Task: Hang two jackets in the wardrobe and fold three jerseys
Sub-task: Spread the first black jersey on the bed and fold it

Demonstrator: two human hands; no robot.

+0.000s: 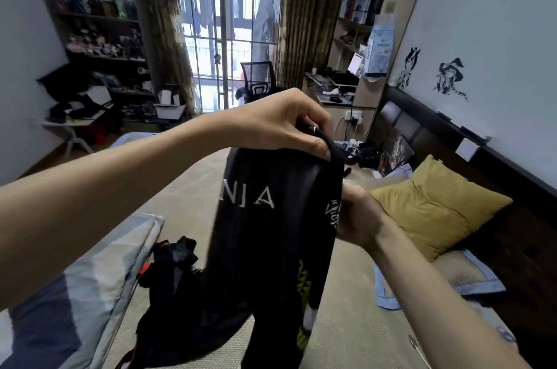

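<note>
Left hand (289, 124) grip tops hanging jersey (271, 233).

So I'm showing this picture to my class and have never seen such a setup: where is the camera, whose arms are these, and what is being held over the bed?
There is no machine here. The one picture comes from a camera worn on a person's head, looking forward and down, so both bare arms reach in from the bottom. The left hand pinches the top of a black jersey with white letters, holding it up. The right hand grips its side edge. Below is a bed. On it lie a dark heap of clothes, a yellow pillow and a folded grey and blue blanket.
</note>
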